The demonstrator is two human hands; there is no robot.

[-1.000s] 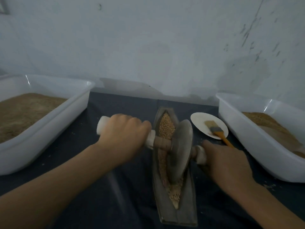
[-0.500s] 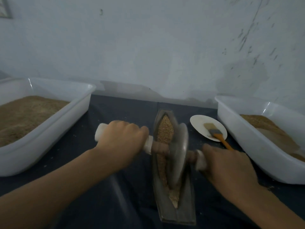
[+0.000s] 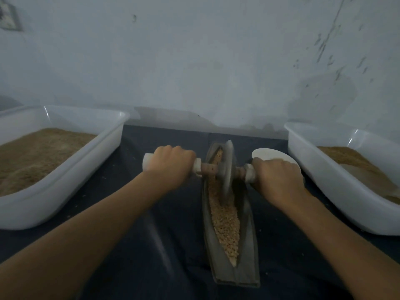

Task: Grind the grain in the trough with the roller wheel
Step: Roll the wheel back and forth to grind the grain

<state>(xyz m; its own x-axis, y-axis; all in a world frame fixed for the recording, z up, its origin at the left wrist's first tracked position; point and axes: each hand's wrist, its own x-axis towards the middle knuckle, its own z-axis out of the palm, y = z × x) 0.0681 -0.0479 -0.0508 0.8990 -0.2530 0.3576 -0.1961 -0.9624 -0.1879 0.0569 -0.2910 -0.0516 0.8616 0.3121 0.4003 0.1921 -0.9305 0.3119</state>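
Big picture first: a dark-covered counter [image 3: 164,245] against a pale wall, with a white plastic tub [image 3: 65,187] on the left, heaped with brownish ground material, and a second white tub [image 3: 337,191] on the right holding a smaller mound of the same. Between them, dead centre, lies the grey boat-shaped trough [image 3: 249,234], long axis running straight away from the person toward the wall, near tip pointing back at the body, far tip just short of the wall.

Inside it sits a bed of pale grain [image 3: 226,221], widest in the near half and narrowing to a point at the near end. The roller wheel [image 3: 226,169] stands on edge in the far half of the trough, disc in line with the channel, its axle lying crosswise.

Now the grip: left hand [image 3: 171,167] wrapped tight over the white handle [image 3: 148,162] on its side, right hand [image 3: 279,180] clamped just as firmly on the opposite handle, both arms stretched well out. Neither hand looks nearer than the other; they flank the wheel about evenly.

Most of the grain lies on the near side of the wheel, toward the body, so the coming stroke looks like a pull back along the trough's length. Behind the right hand, a small white dish [image 3: 268,153] peeks out.
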